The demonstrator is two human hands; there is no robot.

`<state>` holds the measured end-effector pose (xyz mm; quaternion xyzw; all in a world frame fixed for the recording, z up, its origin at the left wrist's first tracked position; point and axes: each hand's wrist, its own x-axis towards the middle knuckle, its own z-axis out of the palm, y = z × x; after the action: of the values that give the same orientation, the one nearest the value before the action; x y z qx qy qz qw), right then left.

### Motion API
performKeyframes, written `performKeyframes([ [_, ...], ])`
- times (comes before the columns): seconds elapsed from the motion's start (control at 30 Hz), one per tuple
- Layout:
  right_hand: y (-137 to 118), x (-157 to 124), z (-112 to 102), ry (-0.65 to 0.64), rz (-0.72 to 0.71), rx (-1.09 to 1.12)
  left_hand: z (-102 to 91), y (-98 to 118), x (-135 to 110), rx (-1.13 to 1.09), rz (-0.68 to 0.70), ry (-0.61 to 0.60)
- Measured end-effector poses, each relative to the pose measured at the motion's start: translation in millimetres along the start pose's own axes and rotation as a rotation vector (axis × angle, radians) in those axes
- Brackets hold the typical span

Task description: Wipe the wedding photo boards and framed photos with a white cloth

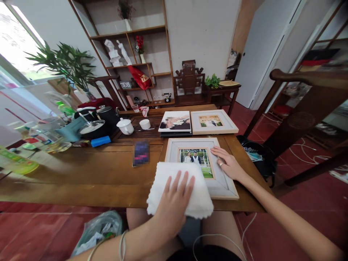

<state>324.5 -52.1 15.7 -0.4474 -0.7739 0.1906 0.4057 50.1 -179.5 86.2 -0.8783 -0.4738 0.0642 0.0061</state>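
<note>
My left hand [174, 197], with bangles at the wrist, lies flat on a folded white cloth [160, 181], its fingers spread. The cloth covers the lower left part of a picture frame [228, 190] with a pale wide border and hangs toward the table's front edge. Inside the frame is a photo [197, 159] of two people outdoors. My right hand [228, 165], wearing a ring, rests on the frame's right side with its fingers stretched out toward the photo. A phone-sized, blurred-out object [141, 153] lies to the left of the frame.
Behind are a second framed photo [231, 127] and a white-edged picture panel [175, 125]. A white teapot [125, 126], a white cup [145, 124], a blue block [100, 141] and several bottles stand along the wooden table [81, 170]. A lined bin [100, 230] sits below; a wooden chair [304, 112] is right.
</note>
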Motion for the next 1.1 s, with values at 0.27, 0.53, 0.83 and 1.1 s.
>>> performKeyframes([
  [0.27, 2, 1, -1, -0.005, -0.051, -0.012, -7.9, -41, 104, -0.016, -0.166, 0.163],
  [0.53, 0, 1, -1, -0.001, -0.025, -0.019, -12.8, -50, 148, -0.013, -0.121, 0.185],
  [0.83, -2, 1, -1, 0.006, -0.013, -0.009, -22.3, -4, 53, -0.036, -0.031, -0.104],
  [1.1, -2, 0, 0, 0.016, 0.011, -0.002, -23.0, 26, 0, -0.082, 0.052, -0.143],
])
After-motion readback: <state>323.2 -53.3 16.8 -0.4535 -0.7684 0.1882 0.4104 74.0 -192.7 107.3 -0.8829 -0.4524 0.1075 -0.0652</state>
